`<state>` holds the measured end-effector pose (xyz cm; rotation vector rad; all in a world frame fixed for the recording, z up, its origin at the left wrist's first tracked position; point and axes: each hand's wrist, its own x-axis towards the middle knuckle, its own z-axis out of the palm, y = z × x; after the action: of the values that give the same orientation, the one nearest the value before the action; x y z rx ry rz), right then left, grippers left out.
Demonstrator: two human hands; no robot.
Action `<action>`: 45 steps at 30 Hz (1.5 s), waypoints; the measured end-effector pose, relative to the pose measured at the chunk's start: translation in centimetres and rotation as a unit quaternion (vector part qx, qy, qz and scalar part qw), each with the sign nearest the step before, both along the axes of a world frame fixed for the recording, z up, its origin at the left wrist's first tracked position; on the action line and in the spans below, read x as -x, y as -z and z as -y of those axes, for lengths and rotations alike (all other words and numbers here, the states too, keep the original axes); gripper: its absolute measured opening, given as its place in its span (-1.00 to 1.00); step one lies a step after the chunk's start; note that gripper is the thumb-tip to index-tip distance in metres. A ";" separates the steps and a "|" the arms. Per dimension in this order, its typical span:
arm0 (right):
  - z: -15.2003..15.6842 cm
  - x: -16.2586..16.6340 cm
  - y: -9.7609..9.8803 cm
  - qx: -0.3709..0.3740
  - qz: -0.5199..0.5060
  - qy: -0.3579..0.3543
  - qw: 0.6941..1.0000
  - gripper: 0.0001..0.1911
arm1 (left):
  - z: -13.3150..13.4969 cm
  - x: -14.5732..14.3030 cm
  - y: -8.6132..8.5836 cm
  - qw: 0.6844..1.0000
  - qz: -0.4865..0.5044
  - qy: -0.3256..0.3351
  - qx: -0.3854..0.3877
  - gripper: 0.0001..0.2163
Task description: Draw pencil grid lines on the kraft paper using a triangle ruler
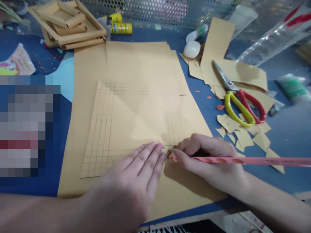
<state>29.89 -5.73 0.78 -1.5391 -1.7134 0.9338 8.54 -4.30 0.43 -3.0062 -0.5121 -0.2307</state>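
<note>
My left hand (132,176) lies flat with its fingers stretched out over a tan paper sheet (136,113) ruled with pencil lines along its edges. A small clear strip, perhaps a ruler, shows by its fingertips; the rest is hidden under the hand. Pinched in my right hand (211,158) is a pink pencil (272,161), its tip on the sheet just right of the left fingertips. Beneath the ruled sheet spreads a larger tan paper (89,68).
Right of the paper lie scissors (239,97) with yellow and red handles, paper scraps (244,137) and cut card (216,42). Stacked paper frames (70,26) and yellow glue sticks (121,28) sit at the back. A perforated metal panel (150,11) stands behind.
</note>
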 end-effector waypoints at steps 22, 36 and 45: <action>0.0 0.3 0.2 0.020 -0.018 0.103 0.994 -0.66 | 0.2 -0.1 0.4 1.000 0.010 -0.006 -0.014 -0.58; -0.6 -0.4 0.3 0.015 -0.130 0.109 0.985 -0.66 | 0.8 0.7 -0.2 0.999 0.012 -0.023 -0.045 -0.61; -0.4 0.2 0.8 0.034 -0.066 0.032 0.997 -0.70 | 1.4 1.1 0.6 0.997 0.018 -0.042 -0.064 -0.63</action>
<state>29.64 -5.30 0.02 -1.5305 -1.5447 1.0459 7.45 -5.67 -0.22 -2.8545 -0.6012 -0.3009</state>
